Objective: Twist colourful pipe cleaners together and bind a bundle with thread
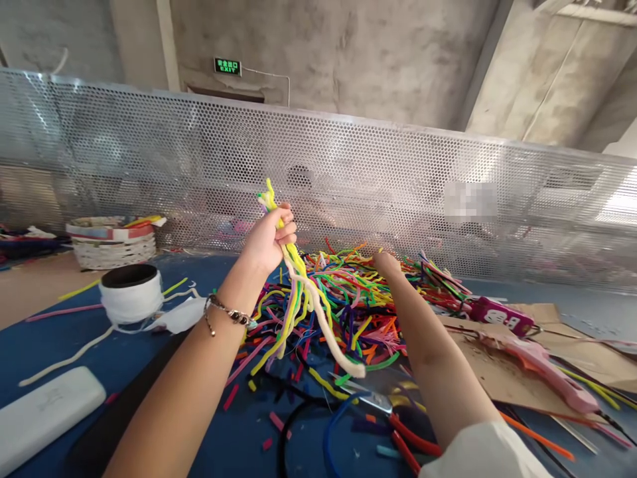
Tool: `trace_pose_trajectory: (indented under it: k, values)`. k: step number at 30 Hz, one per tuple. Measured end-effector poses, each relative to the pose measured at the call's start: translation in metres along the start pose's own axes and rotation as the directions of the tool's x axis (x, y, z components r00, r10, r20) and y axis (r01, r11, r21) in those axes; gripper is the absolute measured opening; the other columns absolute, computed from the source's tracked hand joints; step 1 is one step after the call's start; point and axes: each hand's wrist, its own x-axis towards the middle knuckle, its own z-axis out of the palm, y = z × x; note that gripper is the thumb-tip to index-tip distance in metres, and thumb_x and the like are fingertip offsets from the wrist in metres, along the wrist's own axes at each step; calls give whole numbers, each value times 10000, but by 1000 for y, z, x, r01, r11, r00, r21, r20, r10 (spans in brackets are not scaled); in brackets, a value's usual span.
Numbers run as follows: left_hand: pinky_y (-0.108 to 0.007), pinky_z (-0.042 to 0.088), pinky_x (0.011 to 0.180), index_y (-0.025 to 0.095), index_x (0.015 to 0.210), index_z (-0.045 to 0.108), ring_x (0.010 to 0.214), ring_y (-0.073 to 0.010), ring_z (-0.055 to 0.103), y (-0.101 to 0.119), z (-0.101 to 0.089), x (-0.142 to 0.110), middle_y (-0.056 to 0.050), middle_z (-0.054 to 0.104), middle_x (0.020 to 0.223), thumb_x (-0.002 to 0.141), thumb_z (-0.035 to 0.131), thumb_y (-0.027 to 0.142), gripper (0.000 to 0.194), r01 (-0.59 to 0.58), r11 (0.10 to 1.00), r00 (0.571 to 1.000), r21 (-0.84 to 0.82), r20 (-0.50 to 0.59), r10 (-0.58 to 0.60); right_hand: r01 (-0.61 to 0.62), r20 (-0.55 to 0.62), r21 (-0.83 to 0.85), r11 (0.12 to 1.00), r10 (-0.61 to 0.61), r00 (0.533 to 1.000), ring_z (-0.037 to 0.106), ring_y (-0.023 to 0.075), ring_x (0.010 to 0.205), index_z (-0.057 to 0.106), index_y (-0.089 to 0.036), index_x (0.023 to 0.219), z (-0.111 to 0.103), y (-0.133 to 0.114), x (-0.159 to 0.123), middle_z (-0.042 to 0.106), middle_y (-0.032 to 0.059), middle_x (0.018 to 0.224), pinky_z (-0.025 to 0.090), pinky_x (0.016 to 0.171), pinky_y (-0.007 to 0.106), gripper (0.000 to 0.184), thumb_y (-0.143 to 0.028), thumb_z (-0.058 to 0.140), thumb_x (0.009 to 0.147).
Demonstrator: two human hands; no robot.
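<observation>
My left hand [273,236] is raised above the pile, fingers wrapped around a bunch of pipe cleaners [297,265]. Yellow, white, green and pale purple stems hang below the fist, and a few tips stick up above it. A thicker white stem [323,318] droops to the right. My right hand [387,264] reaches into the far side of a large tangled pile of coloured pipe cleaners [361,285]. Its fingers are hidden behind the back of the hand. Red-handled scissors [375,400] lie near the pile's front edge.
A pink glue gun [540,368] rests on cardboard [478,358] at right, by a purple packet [501,316]. At left are a white-wrapped roll [130,302], a woven basket [112,245] and a white case [50,411]. A perforated metal screen [348,172] stands behind the blue table.
</observation>
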Motion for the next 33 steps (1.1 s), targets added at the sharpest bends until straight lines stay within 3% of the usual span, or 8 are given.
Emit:
trace_pose_trajectory:
  k: [5, 10, 14, 18, 23, 27, 30, 33]
  values:
    - [-114, 165, 288, 128, 641, 459, 288, 6, 223, -1, -1, 1, 79, 343, 468, 703, 368, -5, 173, -1, 1000, 1000, -4, 10, 1, -109, -54, 118, 987, 116, 992, 541, 150, 920, 526, -179, 1061, -18, -2, 3, 535, 70, 1091, 464, 781, 343, 257, -302, 458, 846]
    - [-113, 163, 291, 132, 638, 452, 287, 7, 225, -4, 0, 0, 83, 341, 466, 687, 375, -10, 168, 19, 1000, 999, 4, 39, -20, 4, -213, 323, 946, 69, 975, 559, 138, 859, 562, -150, 971, -45, -6, 3, 582, 48, 989, 466, 757, 334, 215, -291, 472, 838]
    - [-111, 167, 293, 129, 646, 458, 282, 9, 229, -6, 1, -2, 85, 347, 465, 691, 376, -10, 168, 41, 999, 998, 11, 48, -41, 133, -368, 499, 856, 71, 927, 590, 132, 708, 598, -121, 837, -69, -14, 2, 624, 48, 764, 459, 701, 290, 161, -135, 448, 779]
    - [-107, 174, 293, 122, 652, 481, 280, 12, 231, -7, 0, -2, 83, 357, 466, 695, 378, -11, 173, 45, 999, 998, 7, 53, -45, 288, -473, 649, 704, 77, 878, 578, 97, 582, 569, -118, 798, -95, -22, -3, 613, 45, 698, 454, 596, 239, 220, -106, 364, 721]
    - [-108, 170, 292, 107, 662, 545, 289, 14, 218, -11, -3, 1, 75, 359, 484, 716, 411, 16, 171, 49, 994, 994, 99, 96, -58, 456, -540, 731, 508, 23, 841, 556, 66, 572, 509, -155, 721, -119, -39, -27, 590, 18, 662, 448, 596, 218, 170, -151, 339, 708]
    - [-127, 131, 299, 108, 760, 621, 306, 11, 191, -17, 0, -1, 71, 346, 496, 763, 494, 122, 128, 15, 960, 989, 279, 136, -55, 582, -571, 782, 224, -117, 813, 502, 48, 509, 469, -176, 650, -130, -59, -54, 516, -32, 554, 429, 560, 205, 107, -149, 372, 686]
    - [-151, 137, 320, 148, 834, 643, 327, -16, 209, -21, 6, -8, 80, 306, 459, 747, 569, 187, 122, -118, 888, 983, 444, 177, 42, 632, -592, 771, 74, -282, 755, 475, 45, 485, 480, -176, 641, -135, -77, -76, 492, -47, 520, 412, 535, 204, 103, -133, 394, 678]
    - [-161, 200, 364, 176, 725, 656, 396, -48, 305, -21, 13, -16, 54, 378, 450, 688, 637, 175, 42, -366, 699, 928, 614, 296, 226, 660, -601, 751, 9, -405, 690, 462, 43, 486, 491, -174, 646, -137, -97, -95, 497, -51, 525, 396, 520, 200, 96, -125, 419, 685]
